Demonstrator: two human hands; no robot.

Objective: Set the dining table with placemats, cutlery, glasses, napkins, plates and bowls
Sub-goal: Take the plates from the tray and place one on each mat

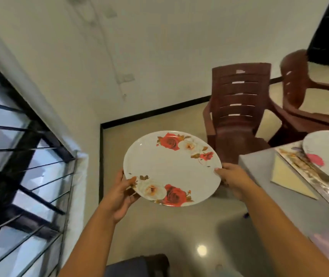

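Brown plastic chairs, barred window

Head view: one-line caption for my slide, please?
Both hands, left hand and right hand, hold a rose-patterned plate over the floor beside the table.

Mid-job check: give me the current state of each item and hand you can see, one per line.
Rose plate: held in the air over the floor, face up, level with a slight tilt, empty.
Left hand: grips the plate's near-left rim.
Right hand: grips the plate's right rim.
Second plate: set down on a placemat on the grey table.
Brown chairs: upright, unoccupied.
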